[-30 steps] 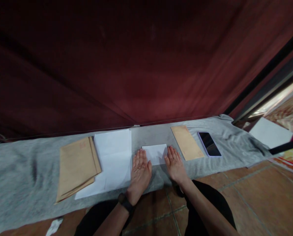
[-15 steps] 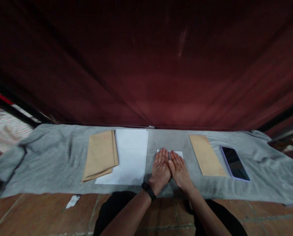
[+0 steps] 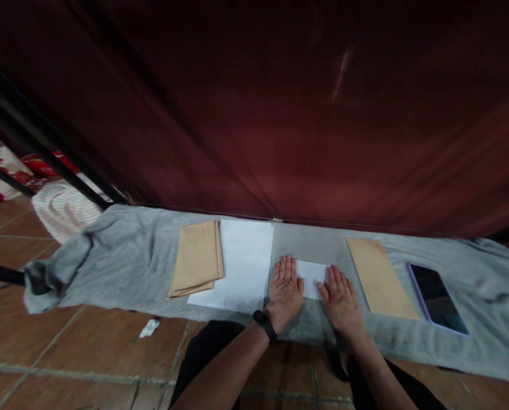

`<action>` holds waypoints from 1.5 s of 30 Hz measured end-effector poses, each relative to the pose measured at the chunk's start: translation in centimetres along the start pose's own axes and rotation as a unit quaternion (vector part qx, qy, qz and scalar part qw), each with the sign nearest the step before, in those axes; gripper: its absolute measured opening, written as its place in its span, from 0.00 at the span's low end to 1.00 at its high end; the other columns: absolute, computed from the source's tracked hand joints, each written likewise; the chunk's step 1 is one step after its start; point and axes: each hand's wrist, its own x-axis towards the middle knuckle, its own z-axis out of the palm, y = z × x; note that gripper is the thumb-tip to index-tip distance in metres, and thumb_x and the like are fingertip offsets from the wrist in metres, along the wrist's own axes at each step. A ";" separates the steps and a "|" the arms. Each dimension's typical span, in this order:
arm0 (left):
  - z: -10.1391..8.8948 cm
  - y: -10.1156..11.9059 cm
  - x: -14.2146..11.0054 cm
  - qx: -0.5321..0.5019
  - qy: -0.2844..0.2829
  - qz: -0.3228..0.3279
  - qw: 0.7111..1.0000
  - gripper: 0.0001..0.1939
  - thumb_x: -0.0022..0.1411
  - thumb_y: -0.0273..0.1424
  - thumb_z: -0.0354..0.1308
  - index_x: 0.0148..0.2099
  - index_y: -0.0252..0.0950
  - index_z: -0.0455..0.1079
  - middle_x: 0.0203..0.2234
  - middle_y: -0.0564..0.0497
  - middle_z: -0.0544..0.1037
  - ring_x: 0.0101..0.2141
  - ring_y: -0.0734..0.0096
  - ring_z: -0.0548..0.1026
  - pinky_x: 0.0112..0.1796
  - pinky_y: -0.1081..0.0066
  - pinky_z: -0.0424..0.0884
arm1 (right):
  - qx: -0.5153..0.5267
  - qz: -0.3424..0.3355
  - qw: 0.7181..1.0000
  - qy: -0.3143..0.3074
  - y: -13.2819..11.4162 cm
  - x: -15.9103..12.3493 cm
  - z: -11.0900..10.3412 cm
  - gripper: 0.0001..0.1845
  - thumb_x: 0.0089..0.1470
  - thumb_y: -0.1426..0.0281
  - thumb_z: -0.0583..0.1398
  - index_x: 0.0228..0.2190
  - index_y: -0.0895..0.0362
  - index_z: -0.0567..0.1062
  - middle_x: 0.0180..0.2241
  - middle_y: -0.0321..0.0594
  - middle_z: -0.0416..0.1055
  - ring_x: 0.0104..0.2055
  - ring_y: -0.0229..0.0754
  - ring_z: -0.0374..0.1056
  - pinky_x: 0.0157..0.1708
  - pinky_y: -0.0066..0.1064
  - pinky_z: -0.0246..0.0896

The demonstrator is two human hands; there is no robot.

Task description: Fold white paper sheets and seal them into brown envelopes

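Note:
My left hand (image 3: 284, 292) lies flat, fingers stretched out, on the left edge of a small folded white paper (image 3: 311, 277) on the grey cloth (image 3: 126, 265). On the paper's right edge my right hand (image 3: 342, 303) rests flat and open as well. A black band sits on my left wrist. The middle strip of the folded paper shows between the two hands. Neither hand holds anything.
Left of my hands lie a stack of white sheets (image 3: 246, 262) and several brown envelopes (image 3: 197, 258). To the right are one brown envelope (image 3: 379, 277) and a dark phone (image 3: 437, 298). A dark red curtain (image 3: 280, 125) hangs behind. A paper scrap (image 3: 149, 328) lies on the tiled floor.
My hands were pressed side by side over the folded paper half a second ago; they have slid apart to its two ends. The camera view has swung to the left.

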 end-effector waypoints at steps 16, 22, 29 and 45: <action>-1.1 -0.4 -0.3 -0.031 -0.034 -0.044 0.998 0.31 0.72 0.36 0.40 0.72 0.25 0.47 0.70 0.38 0.49 0.70 0.57 0.44 0.67 0.54 0.50 | 0.008 0.044 0.998 0.036 2.1 -1.0 -0.9 0.36 0.67 0.55 0.43 0.67 0.65 0.54 0.66 0.57 0.55 0.68 0.60 0.53 0.62 0.55 0.54; -1.7 -0.4 -0.4 -0.034 -0.044 -0.044 0.998 0.31 0.72 0.35 0.40 0.71 0.24 0.48 0.70 0.37 0.50 0.70 0.56 0.45 0.67 0.54 0.50 | 0.094 -0.061 0.993 0.036 -0.2 0.6 -2.0 0.34 0.69 0.59 0.44 0.69 0.60 0.47 0.70 0.51 0.48 0.70 0.53 0.48 0.64 0.52 0.54; -2.7 -0.3 -0.3 -0.048 -0.045 -0.042 0.997 0.29 0.72 0.35 0.40 0.70 0.24 0.51 0.68 0.36 0.55 0.68 0.57 0.51 0.66 0.54 0.54 | 0.058 -0.115 0.992 -0.011 -2.9 0.4 -1.0 0.30 0.69 0.62 0.46 0.69 0.55 0.51 0.69 0.47 0.49 0.70 0.51 0.48 0.66 0.50 0.47; -12.7 -22.2 -2.1 0.010 0.106 -0.430 0.896 0.43 0.60 0.47 0.56 0.68 0.22 0.52 0.59 0.27 0.67 0.58 0.39 0.67 0.54 0.50 0.64 | 0.026 -0.100 0.995 0.014 -2.5 0.2 0.4 0.31 0.69 0.59 0.47 0.68 0.55 0.54 0.69 0.47 0.50 0.68 0.51 0.53 0.65 0.48 0.48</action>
